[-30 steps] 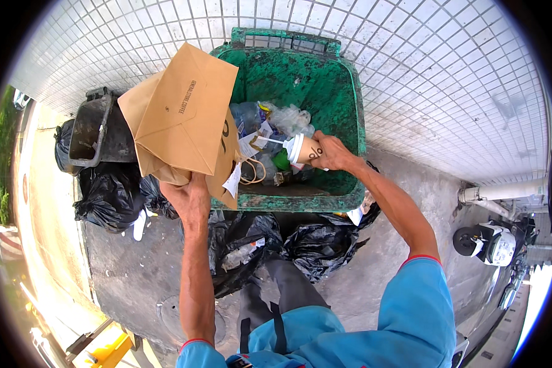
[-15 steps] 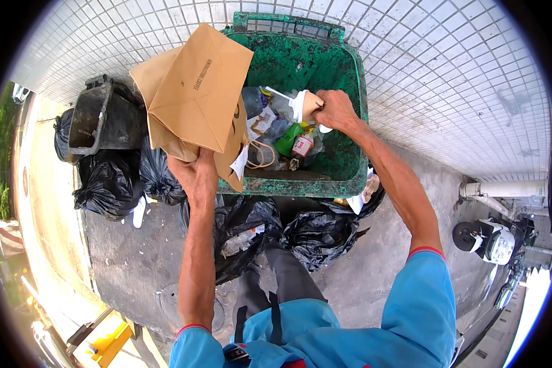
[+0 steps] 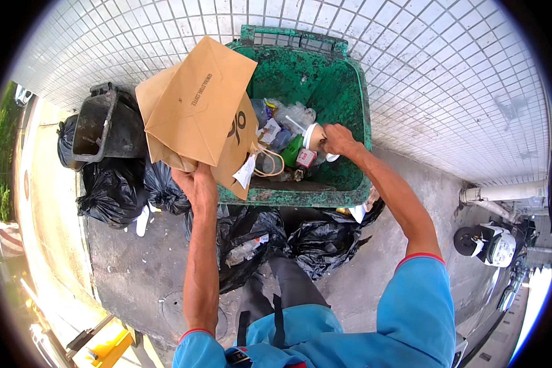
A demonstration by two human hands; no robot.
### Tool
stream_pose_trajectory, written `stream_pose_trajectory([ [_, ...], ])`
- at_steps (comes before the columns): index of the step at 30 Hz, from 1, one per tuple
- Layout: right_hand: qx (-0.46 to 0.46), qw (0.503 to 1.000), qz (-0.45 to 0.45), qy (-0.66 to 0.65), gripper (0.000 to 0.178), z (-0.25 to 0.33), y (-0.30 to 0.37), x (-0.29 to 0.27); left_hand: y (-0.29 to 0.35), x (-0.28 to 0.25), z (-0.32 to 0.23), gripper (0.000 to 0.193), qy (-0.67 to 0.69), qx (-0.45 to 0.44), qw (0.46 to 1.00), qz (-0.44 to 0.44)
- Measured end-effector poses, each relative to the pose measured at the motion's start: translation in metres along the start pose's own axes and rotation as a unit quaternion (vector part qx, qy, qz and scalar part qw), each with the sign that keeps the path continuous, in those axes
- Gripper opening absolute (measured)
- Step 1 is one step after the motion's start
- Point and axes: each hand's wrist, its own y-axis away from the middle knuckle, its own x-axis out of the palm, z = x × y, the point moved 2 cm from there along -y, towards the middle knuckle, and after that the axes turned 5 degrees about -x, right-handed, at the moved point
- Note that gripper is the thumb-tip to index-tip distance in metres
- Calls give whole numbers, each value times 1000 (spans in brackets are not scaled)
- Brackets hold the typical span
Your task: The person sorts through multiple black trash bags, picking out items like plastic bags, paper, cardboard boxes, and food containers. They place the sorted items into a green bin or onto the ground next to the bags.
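My left hand [image 3: 196, 187] is closed on brown paper bags [image 3: 202, 101], folded flat and held up over the left side of a green wheelie bin [image 3: 288, 197]. A rope handle [image 3: 275, 161] and a white slip [image 3: 245, 172] hang from one bag. Inside the bin, my right hand [image 3: 340, 140] grips a brown paper cup [image 3: 318, 138] with a white lid and a straw, tilted on its side. Another white lid or cup shows just under those fingers. Below lie clear plastic, a green packet [image 3: 292, 148] and a small red-and-white carton [image 3: 305, 157].
Black rubbish bags [image 3: 113, 190] lie left of the bin, with a dark empty tub [image 3: 95, 132] on top. More torn black bags [image 3: 325, 242] sit between the bin and my legs. A white tiled wall [image 3: 448, 80] stands behind; a pipe [image 3: 506, 193] and a scooter [image 3: 494, 244] are at the right.
My right hand has lowered the cup deeper toward the rubbish in the bin. The paper bags stay in my left hand, and the whole view has shifted slightly.
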Motion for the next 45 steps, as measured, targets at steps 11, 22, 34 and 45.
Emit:
stream_pose_trajectory([
  [11,19,806,-173,-566,45,48,62,-92,-7,20,-2,48,129,-85,988,5],
  [22,-151,807,-83,-565,63,140,82,-109,23,48,-6,55,251,-311,907,136],
  [34,-113,796,-18,-594,55,147,83,-64,43,56,-1,74,195,-257,926,197],
  [45,-78,845,-74,-524,42,139,73,-47,45,75,18,66,161,-281,940,111],
])
